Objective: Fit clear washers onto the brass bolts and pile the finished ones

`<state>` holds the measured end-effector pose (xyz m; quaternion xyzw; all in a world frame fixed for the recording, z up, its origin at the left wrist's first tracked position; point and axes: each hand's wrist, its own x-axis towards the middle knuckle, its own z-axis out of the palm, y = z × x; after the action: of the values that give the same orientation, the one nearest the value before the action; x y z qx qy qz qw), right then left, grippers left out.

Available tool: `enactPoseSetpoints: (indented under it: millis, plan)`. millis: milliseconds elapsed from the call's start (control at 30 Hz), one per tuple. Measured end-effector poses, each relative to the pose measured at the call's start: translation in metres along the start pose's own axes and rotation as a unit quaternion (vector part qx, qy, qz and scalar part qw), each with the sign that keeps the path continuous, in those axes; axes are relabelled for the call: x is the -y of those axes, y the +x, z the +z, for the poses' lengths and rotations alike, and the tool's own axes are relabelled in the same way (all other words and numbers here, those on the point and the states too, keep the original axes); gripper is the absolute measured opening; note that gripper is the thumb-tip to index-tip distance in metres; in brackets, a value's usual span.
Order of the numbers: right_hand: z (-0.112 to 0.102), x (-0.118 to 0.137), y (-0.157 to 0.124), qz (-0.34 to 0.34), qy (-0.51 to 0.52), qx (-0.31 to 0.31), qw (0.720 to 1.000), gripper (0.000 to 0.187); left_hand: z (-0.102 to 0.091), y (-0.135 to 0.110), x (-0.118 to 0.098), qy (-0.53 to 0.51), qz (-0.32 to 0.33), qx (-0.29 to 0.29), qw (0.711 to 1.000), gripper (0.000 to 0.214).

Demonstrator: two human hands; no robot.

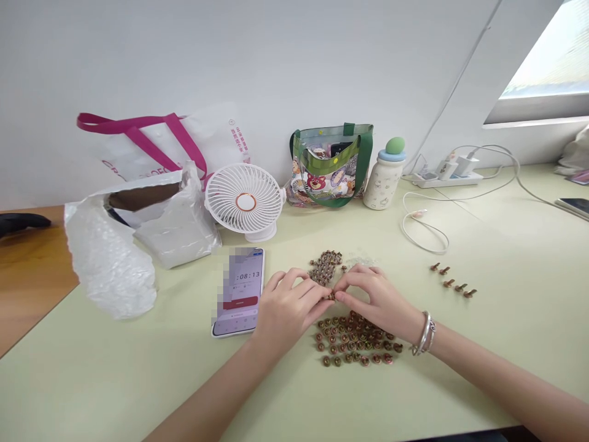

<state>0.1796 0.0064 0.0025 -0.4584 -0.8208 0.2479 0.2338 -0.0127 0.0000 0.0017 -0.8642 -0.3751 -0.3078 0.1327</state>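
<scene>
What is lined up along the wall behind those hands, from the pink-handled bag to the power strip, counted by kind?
Bags: 2, the pink-handled bag and the clear tote
Plastic-wrapped parcel: 1
Fan: 1
Bottle: 1
Power strip: 1
Total: 6

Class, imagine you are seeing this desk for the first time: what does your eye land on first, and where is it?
The two hands meeting mid-desk: the left hand and right hand pinch a small brown piece between their fingertips. Just nearer the camera lie rows of brown pieces, and a looser heap sits beyond the fingers. At the back, a white fan stands beside a pink-handled bag.
</scene>
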Motion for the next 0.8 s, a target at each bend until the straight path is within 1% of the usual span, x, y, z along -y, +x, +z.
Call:
enactPoseSetpoints:
  millis: [167,267,433,600,700,733,800]
  plan:
    - [0.0016,-0.0017,0.0004,-0.023,-0.018,-0.014,0.999,0.009,0.0012,-0.0006,0.0010,-0.026,-0.013,0.020,0.999,0.009]
    - [0.0025,-0.0025,0.0002,-0.051,-0.045,-0.030,0.997,0.007,0.0022,-0.0016,0.0022,-0.045,-0.025,0.028,0.998,0.009]
    - [0.0035,-0.0038,-0.0004,-0.105,-0.092,-0.062,0.988,0.007,0.0034,-0.0022,0.0035,-0.073,-0.047,0.037,0.996,0.007]
    - [0.0041,-0.0038,-0.0011,-0.153,-0.133,-0.093,0.975,0.005,0.0053,-0.0021,0.0022,-0.084,-0.060,0.044,0.994,0.014]
    - [0.0025,-0.0029,-0.0014,-0.155,-0.140,-0.093,0.974,0.006,0.0058,-0.0019,0.0008,-0.080,-0.062,0.043,0.994,0.014]
    - [0.0016,-0.0027,-0.0014,-0.151,-0.136,-0.088,0.975,0.003,0.0058,-0.0018,0.0005,-0.078,-0.061,0.040,0.994,0.012]
    - [-0.0008,-0.0024,-0.0012,-0.141,-0.120,-0.070,0.980,0.008,0.0054,-0.0015,0.0003,-0.072,-0.059,0.031,0.995,0.009]
